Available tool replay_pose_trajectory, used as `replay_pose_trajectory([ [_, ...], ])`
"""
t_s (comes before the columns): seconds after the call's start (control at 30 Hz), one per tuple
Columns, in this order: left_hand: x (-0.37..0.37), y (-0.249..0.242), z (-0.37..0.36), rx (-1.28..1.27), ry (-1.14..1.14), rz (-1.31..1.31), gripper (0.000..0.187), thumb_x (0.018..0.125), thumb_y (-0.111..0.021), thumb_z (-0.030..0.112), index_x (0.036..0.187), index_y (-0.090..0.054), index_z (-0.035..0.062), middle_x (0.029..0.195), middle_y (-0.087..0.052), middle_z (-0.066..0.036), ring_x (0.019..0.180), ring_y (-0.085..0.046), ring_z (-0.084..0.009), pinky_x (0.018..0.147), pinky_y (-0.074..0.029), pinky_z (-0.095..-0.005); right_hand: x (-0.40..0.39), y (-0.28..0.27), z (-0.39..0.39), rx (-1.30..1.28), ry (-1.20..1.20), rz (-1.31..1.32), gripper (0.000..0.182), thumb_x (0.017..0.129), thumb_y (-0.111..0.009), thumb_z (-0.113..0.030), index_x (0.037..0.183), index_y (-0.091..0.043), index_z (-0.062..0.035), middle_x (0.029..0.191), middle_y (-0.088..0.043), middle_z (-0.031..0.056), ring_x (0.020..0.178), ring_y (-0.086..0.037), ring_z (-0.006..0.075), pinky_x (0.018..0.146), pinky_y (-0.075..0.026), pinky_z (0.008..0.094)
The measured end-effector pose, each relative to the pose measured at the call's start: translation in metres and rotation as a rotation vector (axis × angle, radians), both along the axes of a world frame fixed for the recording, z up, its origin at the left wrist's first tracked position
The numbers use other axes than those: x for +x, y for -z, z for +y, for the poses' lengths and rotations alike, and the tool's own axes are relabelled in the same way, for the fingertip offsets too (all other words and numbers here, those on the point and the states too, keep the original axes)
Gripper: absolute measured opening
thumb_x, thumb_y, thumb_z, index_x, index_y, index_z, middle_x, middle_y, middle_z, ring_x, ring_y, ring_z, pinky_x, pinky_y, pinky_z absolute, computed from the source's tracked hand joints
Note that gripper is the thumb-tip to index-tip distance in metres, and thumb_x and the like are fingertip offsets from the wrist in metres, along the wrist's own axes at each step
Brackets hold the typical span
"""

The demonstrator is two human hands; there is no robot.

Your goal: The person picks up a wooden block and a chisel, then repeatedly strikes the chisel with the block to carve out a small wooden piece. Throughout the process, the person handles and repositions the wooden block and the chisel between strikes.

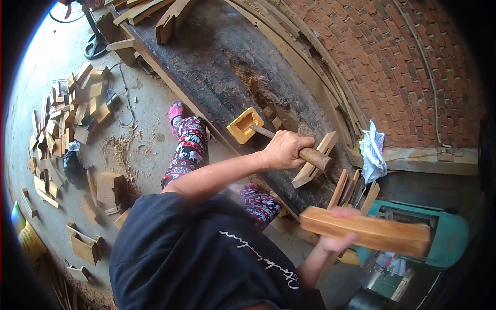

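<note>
My left hand [287, 150] is wrapped around the round wooden handle of a chisel [316, 158]. The chisel's metal blade reaches into a hollow in a small yellowish wooden block [238, 133], which lies near the bench's edge. Out to the right, my right hand [338, 235] grips a long, thick wooden block [372, 231], raised apart from the chisel handle and slightly blurred. Just beyond my left hand, a slotted wooden piece [315, 161] rests on the bench.
The dark workbench [206, 77] carries wood chips and boards [173, 20]. Upright tools and wood strips [351, 188] stand at its right end, by a white bag [373, 152] and a green machine [448, 240]. Wood offcuts [67, 113] litter the floor; a brick wall [392, 67] rises behind.
</note>
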State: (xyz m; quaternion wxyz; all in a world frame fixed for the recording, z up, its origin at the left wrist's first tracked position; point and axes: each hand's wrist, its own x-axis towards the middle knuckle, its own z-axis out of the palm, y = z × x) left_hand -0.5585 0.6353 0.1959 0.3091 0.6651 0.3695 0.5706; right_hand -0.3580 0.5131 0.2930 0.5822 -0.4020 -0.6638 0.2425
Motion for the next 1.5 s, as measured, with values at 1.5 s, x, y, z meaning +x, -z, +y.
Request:
replay_pose_trajectory([
  [1.5, -0.001, -0.002, -0.007, -0.018, 0.139, 0.028, 0.020, 0.068, -0.072, 0.017, 0.077, -0.057, 0.0077, 0.069, -0.061, -0.013, 0.073, -0.062, -0.0368, 0.060, -0.046, -0.0463, 0.015, 0.019, 0.001, -0.449, -0.086, -0.378, 0.043, 0.081, -0.067, -0.023, 0.113, -0.048, -0.0029, 0.087, -0.058, 0.0135, 0.076, -0.058, 0.0238, 0.077, -0.048, 0.0336],
])
